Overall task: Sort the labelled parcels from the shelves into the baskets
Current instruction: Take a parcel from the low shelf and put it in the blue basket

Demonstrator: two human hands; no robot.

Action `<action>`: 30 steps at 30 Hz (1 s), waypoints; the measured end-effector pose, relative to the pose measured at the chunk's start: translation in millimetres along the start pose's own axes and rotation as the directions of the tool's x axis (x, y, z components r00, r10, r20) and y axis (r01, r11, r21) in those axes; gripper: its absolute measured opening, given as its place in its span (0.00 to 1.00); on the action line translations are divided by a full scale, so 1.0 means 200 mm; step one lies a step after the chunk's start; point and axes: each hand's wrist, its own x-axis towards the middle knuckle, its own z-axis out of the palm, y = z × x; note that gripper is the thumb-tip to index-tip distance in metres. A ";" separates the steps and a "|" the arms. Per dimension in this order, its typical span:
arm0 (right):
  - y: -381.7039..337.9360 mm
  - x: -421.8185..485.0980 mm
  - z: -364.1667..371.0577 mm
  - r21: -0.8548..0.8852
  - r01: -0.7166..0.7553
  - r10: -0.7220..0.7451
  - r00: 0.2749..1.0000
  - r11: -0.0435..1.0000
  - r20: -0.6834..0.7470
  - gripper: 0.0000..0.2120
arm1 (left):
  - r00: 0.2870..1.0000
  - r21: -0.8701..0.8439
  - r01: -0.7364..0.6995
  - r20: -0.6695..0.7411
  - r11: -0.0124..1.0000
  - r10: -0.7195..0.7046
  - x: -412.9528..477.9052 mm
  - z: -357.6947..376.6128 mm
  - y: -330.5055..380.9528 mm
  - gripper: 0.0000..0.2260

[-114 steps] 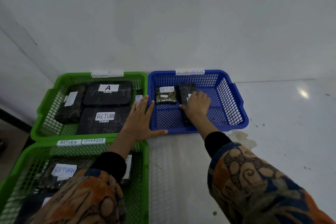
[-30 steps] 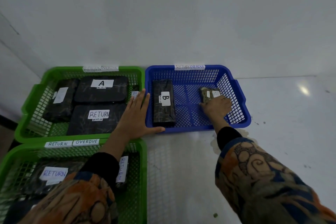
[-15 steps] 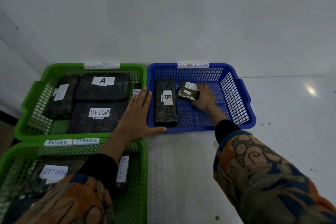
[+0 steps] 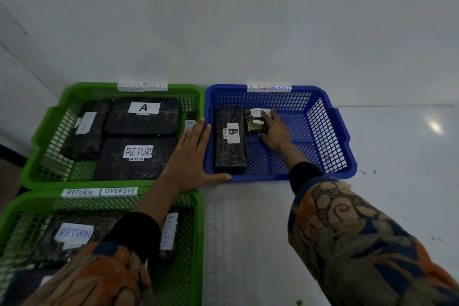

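Head view, right grip pinching small parcel in blue basket, left grip flat, open.

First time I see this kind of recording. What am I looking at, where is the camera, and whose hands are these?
There is no machine: a person wears one camera on the head, looking down at their own hands. On the white surface stand a blue basket, a far green basket and a near green basket, each tagged RETURN OVERDUE. The left hand lies flat where the far green basket meets the blue one. The right hand grips a small parcel inside the blue basket, beside the long parcel marked B. The green baskets hold more labelled parcels.
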 end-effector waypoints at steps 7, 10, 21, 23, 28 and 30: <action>-0.05 -0.11 -0.05 -0.023 -0.008 0.007 0.998 1.000 -0.062 0.33 | 0.997 0.039 0.056 0.048 0.998 -0.058 0.00 -0.03 0.03 0.62; -0.11 -0.21 -0.09 -0.037 -0.018 0.014 0.996 0.999 -0.090 0.30 | 0.993 0.084 0.081 0.077 0.993 -0.088 -0.04 -0.08 0.05 0.61; -0.63 -0.77 -0.10 0.022 0.071 -0.064 0.971 0.997 -0.231 0.17 | 0.970 0.190 0.234 0.024 0.953 -0.243 -0.63 -0.35 -0.12 0.32; -0.77 -0.92 -0.05 0.015 0.072 -0.067 0.973 0.997 -0.223 0.18 | 0.969 0.194 0.241 0.012 0.951 -0.248 -0.81 -0.41 -0.18 0.31; -1.15 -1.31 0.13 -0.046 0.130 -0.136 0.970 0.991 -0.200 0.21 | 0.953 0.238 0.295 -0.011 0.925 -0.301 -1.33 -0.53 -0.40 0.26; -1.31 -1.46 0.22 -0.040 0.169 -0.173 0.965 0.985 -0.195 0.21 | 0.945 0.246 0.324 -0.030 0.914 -0.326 -1.55 -0.57 -0.49 0.26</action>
